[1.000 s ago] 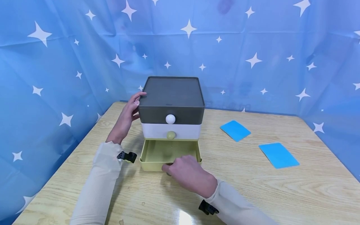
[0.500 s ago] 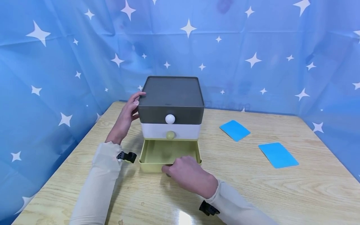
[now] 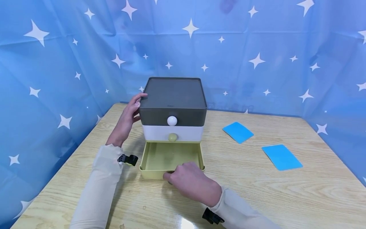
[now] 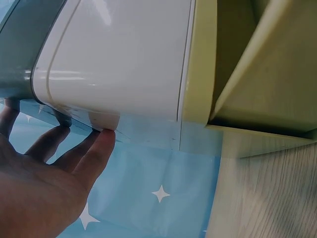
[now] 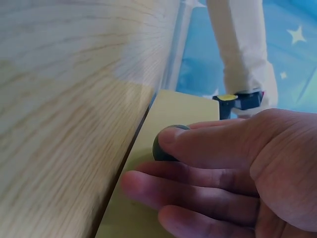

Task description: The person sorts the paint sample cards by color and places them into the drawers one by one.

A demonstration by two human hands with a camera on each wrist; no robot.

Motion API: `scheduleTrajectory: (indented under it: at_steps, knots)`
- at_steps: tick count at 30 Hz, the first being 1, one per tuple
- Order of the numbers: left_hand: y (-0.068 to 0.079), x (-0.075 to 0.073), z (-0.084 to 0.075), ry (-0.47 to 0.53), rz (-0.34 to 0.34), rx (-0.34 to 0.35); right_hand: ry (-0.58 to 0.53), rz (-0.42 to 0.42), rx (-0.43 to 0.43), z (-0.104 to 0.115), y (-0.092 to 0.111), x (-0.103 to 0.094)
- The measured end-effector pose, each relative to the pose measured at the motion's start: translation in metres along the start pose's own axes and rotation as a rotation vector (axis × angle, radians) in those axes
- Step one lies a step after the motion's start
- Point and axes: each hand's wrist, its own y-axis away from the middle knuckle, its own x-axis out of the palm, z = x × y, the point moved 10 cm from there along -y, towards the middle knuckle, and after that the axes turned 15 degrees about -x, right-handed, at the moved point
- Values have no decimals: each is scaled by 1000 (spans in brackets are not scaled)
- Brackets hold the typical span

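A small stacked drawer box (image 3: 173, 92) stands on the table, with a dark grey top tier, a white middle tier and a yellow-green bottom drawer (image 3: 160, 156) pulled out and bare inside. My right hand (image 3: 193, 183) pinches the dark round knob (image 5: 166, 148) at that drawer's front, thumb on it in the right wrist view. My left hand (image 3: 124, 122) rests against the box's left side, fingertips touching the wall in the left wrist view. A white knob (image 3: 172, 121) and a green knob (image 3: 172, 137) mark the upper two drawers, both pushed in.
Two blue cards (image 3: 238, 132) lie on the wooden table (image 3: 240, 194), right of the box, apart from each other. A blue curtain with white stars (image 3: 223, 63) hangs behind and at both sides.
The bottom drawer has slid a little farther out toward me, my right hand moving with it on the knob. My left hand stays against the box.
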Motion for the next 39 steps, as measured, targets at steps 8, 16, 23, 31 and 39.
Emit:
scheduleTrajectory:
  at_steps: [8, 16, 23, 31, 39]
  knots:
    - [0, 0, -1, 4, -1, 5, -65, 13, -23, 0, 3, -6]
    - [1, -2, -1, 8, -5, 7, -473, -62, -127, -25, 31, -31]
    - [0, 1, -1, 12, 1, 8, -771, -99, 109, -104, 85, -7]
    - [0, 0, -2, 32, 7, 15, -709, -97, 420, -200, 135, 50]
    - [-1, 0, -1, 45, 8, 16, -534, 21, 649, -250, 168, 84]
